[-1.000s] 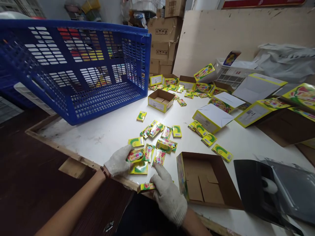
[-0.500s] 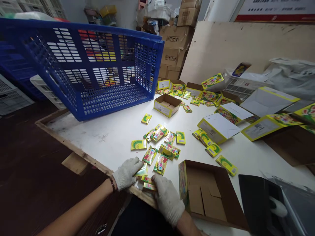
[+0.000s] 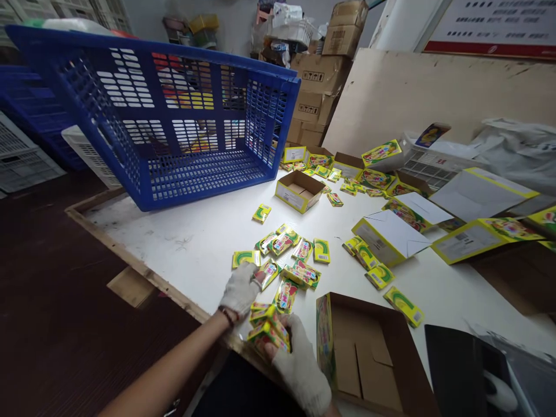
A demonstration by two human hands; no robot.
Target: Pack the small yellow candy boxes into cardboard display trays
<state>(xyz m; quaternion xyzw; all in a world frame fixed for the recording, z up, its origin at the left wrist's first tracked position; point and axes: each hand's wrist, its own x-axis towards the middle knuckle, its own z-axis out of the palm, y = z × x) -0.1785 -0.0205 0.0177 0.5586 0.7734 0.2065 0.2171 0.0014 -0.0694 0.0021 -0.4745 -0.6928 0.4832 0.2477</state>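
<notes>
My left hand (image 3: 240,291), in a white fingerless-tipped glove, has its fingers closed at the left end of a small yellow-green box (image 3: 271,274) lying on the table. Near the table's front edge, my right hand (image 3: 303,370), gloved alike, grips several small boxes (image 3: 270,331) bunched between thumb and fingers. Beyond the hands lies a loose cluster of the same boxes, with one small box (image 3: 285,294) just above the right hand. An open cardboard display box (image 3: 369,353) stands to the right of my right hand; its visible floor is bare brown card.
A big blue crate (image 3: 217,194) lies on its side at the back left of the white table (image 3: 186,237). A smaller open carton (image 3: 299,191) sits mid-table. Upturned cartons (image 3: 393,234) and loose boxes fill the right. A black pouch (image 3: 454,370) lies front right.
My left hand has moved forward and right to another small box. My right hand has lifted and tilted several small boxes that were at the table's edge.
</notes>
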